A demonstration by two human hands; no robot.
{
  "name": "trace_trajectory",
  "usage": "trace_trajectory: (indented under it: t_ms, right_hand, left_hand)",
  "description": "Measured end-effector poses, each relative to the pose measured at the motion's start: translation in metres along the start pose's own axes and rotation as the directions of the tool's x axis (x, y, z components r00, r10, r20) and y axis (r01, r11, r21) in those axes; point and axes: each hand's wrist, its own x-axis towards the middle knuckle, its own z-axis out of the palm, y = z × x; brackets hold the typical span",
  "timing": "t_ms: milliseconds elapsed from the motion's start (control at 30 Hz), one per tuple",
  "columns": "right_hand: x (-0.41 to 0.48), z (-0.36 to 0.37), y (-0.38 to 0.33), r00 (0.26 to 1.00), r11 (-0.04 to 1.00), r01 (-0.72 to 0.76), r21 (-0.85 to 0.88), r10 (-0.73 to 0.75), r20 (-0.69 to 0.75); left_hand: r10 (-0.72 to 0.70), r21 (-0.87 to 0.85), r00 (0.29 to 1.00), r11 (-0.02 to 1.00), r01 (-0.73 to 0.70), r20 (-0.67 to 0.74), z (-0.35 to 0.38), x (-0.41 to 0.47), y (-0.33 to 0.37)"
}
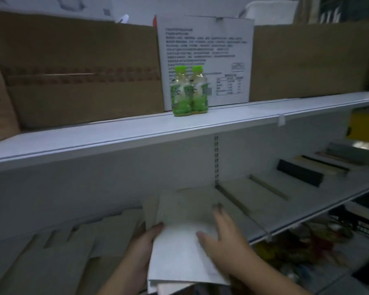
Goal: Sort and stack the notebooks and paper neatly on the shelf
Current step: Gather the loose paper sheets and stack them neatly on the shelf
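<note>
Lying at the near edge of the lower shelf (pixel 303 199), the paper stack (pixel 177 252) is a bundle of plain white sheets. Its near end juts out past the shelf front, and its far end runs into the shadow under the upper shelf (pixel 94 141). The sheets are not squared up: a lower layer shows along the near edge, and a duller, greyish sheet (pixel 151 209) pokes out at the far left.

The left hand (pixel 143 248) grips the stack's left edge, with the thumb curled over the top and the fingers hidden beneath. The right hand (pixel 222 237) rests flat on top of the sheets, its fingers straight and spread and holding nothing.

To the left on the same shelf, a row of pale sheets (pixel 73 248) lies overlapped like steps. To the right, flat notebooks lie side by side: a pale notebook (pixel 243 194) just beside the stack, then a black notebook (pixel 299 172), then further ones too blurred to tell apart.

On the upper shelf, two green bottles (pixel 189 90) stand close together in front of a white printed box (pixel 207 50). It is flanked by a brown carton on the left (pixel 79 67) and another carton on the right (pixel 307 60).
</note>
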Motion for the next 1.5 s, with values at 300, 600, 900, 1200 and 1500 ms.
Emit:
trace_trajectory:
  t_ms: [300,600,900,1200,1500]
  right_hand:
    - [-0.017,-0.119,0.121,0.936,0.683,-0.345,0.644,0.297,0.187]
    - [0.057,-0.143,0.184,0.929,0.718,-0.359,0.596,0.335,0.156]
    - [0.167,-0.181,0.217,0.891,0.888,-0.45,0.089,0.453,-0.017]
    - [0.241,-0.16,0.254,0.913,0.915,-0.402,0.035,0.398,0.091]
    - [0.261,-0.152,0.258,0.956,0.942,0.007,-0.335,0.092,0.279]
  left_hand:
    - [-0.106,0.09,0.994,0.99,0.109,-0.028,0.151,0.009,-0.072]
    - [-0.205,-0.036,0.973,0.979,0.202,-0.11,0.204,0.103,-0.099]
    - [-0.14,0.314,0.981,0.933,0.177,-0.136,0.244,0.202,-0.113]
    - [-0.167,0.874,0.98,0.485,-0.011,0.105,0.259,0.204,-0.102]
    - [-0.186,0.986,0.969,-0.061,0.153,-0.162,0.284,0.211,-0.122]
